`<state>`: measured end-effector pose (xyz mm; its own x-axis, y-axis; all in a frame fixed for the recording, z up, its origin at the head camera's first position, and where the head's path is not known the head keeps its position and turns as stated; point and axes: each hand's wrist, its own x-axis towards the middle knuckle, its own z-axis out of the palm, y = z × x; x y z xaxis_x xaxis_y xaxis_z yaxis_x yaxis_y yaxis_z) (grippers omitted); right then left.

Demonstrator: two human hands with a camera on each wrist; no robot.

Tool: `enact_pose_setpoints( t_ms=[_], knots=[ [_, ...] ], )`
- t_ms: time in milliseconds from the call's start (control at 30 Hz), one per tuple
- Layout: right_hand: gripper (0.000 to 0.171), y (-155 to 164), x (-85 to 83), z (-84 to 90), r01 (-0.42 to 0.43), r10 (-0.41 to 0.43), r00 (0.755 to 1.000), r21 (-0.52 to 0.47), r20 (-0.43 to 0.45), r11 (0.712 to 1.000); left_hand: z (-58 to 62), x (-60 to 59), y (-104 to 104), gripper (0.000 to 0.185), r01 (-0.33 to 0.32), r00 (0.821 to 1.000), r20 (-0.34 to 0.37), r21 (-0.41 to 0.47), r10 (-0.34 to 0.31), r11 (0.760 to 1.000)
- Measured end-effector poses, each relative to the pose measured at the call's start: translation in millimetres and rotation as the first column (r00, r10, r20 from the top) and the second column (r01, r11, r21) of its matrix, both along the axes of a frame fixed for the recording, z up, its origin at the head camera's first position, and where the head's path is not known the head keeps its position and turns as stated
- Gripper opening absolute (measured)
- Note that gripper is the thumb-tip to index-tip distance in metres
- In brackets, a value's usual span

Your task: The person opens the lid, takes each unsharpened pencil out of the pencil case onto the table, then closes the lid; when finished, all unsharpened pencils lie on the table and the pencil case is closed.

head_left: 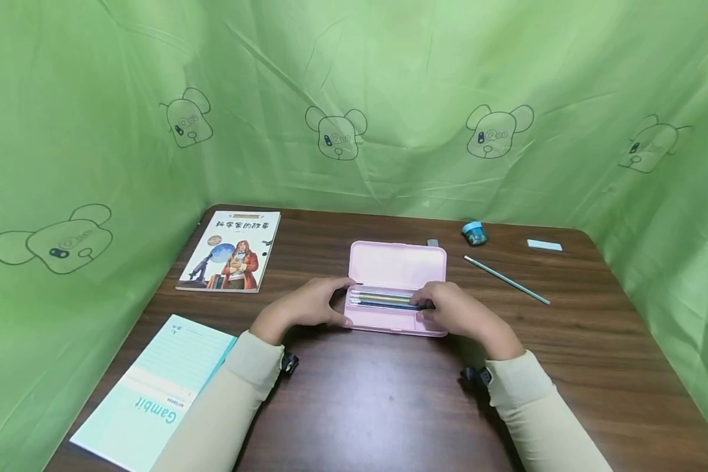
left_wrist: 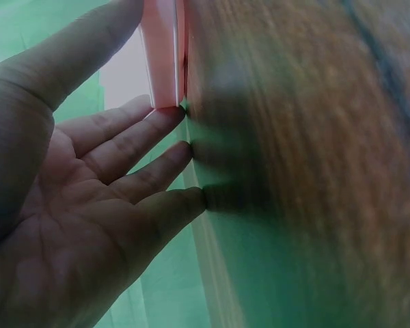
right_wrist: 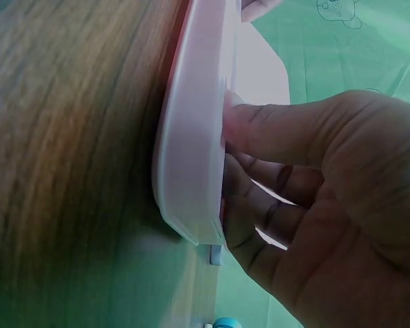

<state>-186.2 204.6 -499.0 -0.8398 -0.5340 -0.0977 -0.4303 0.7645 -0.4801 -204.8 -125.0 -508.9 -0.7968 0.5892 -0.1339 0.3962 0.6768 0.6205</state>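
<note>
An open pink pencil case (head_left: 383, 320) lies on the table with its lid (head_left: 398, 263) raised at the back. Several pencils (head_left: 383, 299) lie side by side in its long compartment. My left hand (head_left: 307, 303) grips the case's left end, thumb at the front corner and fingers towards the back; the left wrist view shows the fingers (left_wrist: 140, 137) at the pink wall. Over the right end, my right hand (head_left: 451, 307) reaches in with curled fingers and pinches the dark end of a pencil. The case wall hides these fingertips in the right wrist view.
A loose pencil (head_left: 507, 280) lies to the right of the case. Behind are a blue sharpener (head_left: 474, 233), a white eraser (head_left: 545, 245) and a small grey block (head_left: 432, 242). To the left lie an illustrated book (head_left: 230, 252) and a mint notebook (head_left: 153, 393). Green curtains (head_left: 401, 177) surround the table.
</note>
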Motion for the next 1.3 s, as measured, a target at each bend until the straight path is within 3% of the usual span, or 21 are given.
enact_pose_setpoints(
  t_ms=[233, 467, 667, 833, 1100, 1300],
  knots=[
    [0.015, 2.8, -0.7, -0.9, 0.025, -0.023, 0.999, -0.028, 0.049, 0.999, -0.4, 0.9, -0.7, 0.083, 0.001, 1.000, 0.002, 0.018, -0.001, 1.000],
    [0.017, 17.3, -3.0, 5.8, 0.025, -0.024, 1.000, -0.123, 0.010, 0.992, -1.2, 0.5, -0.2, 0.083, -0.003, 1.000, 0.010, 0.009, 0.003, 1.000],
    [0.019, 48.1, -6.1, 23.9, 0.142, -0.148, 0.989, -0.192, -0.019, 0.971, -1.6, -0.9, -0.5, 0.085, 0.007, 1.000, 0.003, -0.004, -0.007, 1.000],
    [0.024, 88.4, -8.5, 35.4, 0.287, -0.297, 0.955, -0.182, -0.029, 0.941, -2.3, -1.2, -1.0, 0.084, 0.010, 1.000, 0.001, 0.002, -0.010, 1.000],
    [0.021, 143.5, -18.0, 10.0, 0.414, -0.419, 0.907, -0.109, -0.031, 0.904, -2.2, 0.7, -1.9, 0.085, -0.007, 1.000, 0.009, 0.004, 0.007, 1.000],
    [0.020, 159.1, -21.2, -3.6, 0.415, -0.416, 0.909, -0.038, -0.040, 0.909, -1.9, 0.0, -0.7, 0.085, -0.009, 1.000, 0.007, 0.004, 0.009, 1.000]
  ],
)
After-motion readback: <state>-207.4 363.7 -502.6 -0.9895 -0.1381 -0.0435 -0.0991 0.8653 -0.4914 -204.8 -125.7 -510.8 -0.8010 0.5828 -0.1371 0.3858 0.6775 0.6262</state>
